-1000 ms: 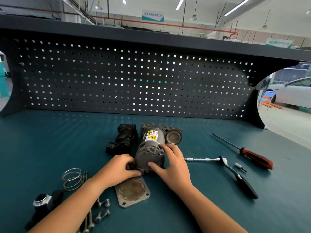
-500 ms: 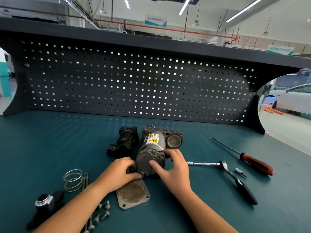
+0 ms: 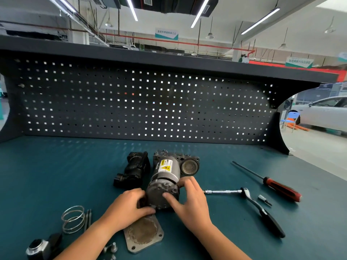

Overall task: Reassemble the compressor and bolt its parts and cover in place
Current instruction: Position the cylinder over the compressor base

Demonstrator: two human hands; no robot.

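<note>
The grey compressor (image 3: 165, 175) lies on the teal bench at centre, its yellow warning label facing up and its round end cap toward me. My left hand (image 3: 129, 207) grips the cap's lower left edge. My right hand (image 3: 189, 199) holds the cap's right side, thumb pressed on its face. A square metal cover plate (image 3: 143, 235) lies flat just in front of the compressor, partly under my left wrist. Loose bolts (image 3: 110, 248) rest beside the plate. A black housing part (image 3: 133, 170) sits left of the compressor.
A ratchet wrench (image 3: 251, 205), a small bit (image 3: 263, 199) and a red-handled screwdriver (image 3: 270, 182) lie to the right. A wire spring (image 3: 73, 218), long bolts (image 3: 88, 218) and a black-and-silver part (image 3: 40, 248) lie at lower left. A pegboard (image 3: 142, 104) backs the bench.
Both hands keep hold of the compressor's end cap with only small finger shifts. The camera has tilted up a little.
</note>
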